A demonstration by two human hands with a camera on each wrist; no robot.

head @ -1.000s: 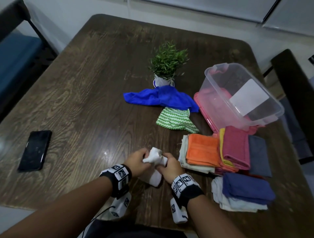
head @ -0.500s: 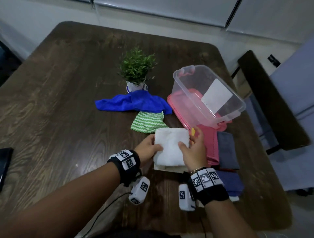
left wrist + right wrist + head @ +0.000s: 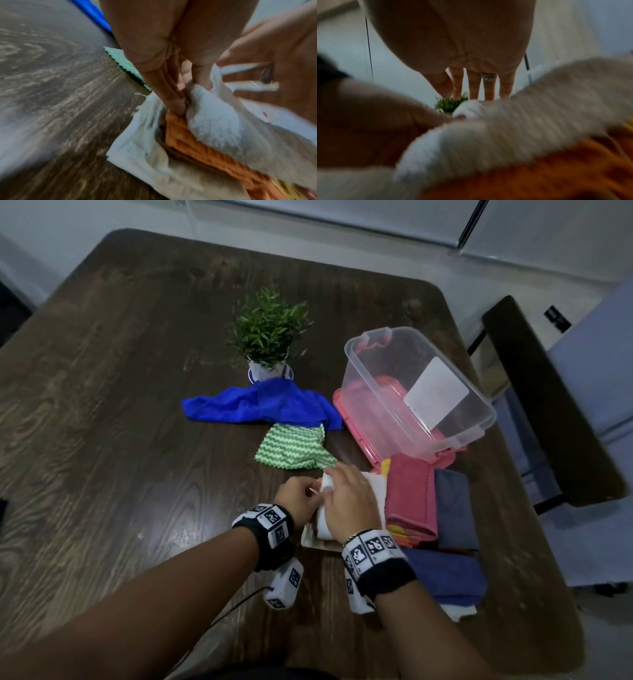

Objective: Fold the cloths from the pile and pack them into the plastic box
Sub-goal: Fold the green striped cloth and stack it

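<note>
Since 0.5 s ago both hands have closed in over the white cloth [image 3: 371,484]: then it lay flat and open between them on the stack, now the right hand [image 3: 349,505] covers most of it and the left hand [image 3: 298,499] has come in tight against its left edge. White cloth sits on top of the orange cloth [image 3: 197,142], itself on a pale cloth [image 3: 137,148], near the table's [image 3: 120,440] front edge and just left of the red cloth [image 3: 411,494]. Left wrist view: left fingertips [image 3: 176,106] pinch a raised fold of the white cloth at its left edge, so that hand is grasping it. Right wrist view: right fingers [image 3: 473,88] lie straight and flat over the cloth, pressing, not curled round it. Judgement: a fold is in progress, the right hand as anchor, the left carrying the edge. Key relation: the pinched edge lies left of the right palm, so the fold would run left to right across it; the cloth's long axis appears to run front to back, though the hands hide most of it. Box [image 3: 421,392], tilted on its pink lid [image 3: 356,419], stands toward the right rear, nearer the right hand, and looks to hold no cloths yet. Blue cloth [image 3: 260,405] and green cloth [image 3: 294,450] lie unfolded mid-table, in front of the plant [image 3: 269,326].
</note>
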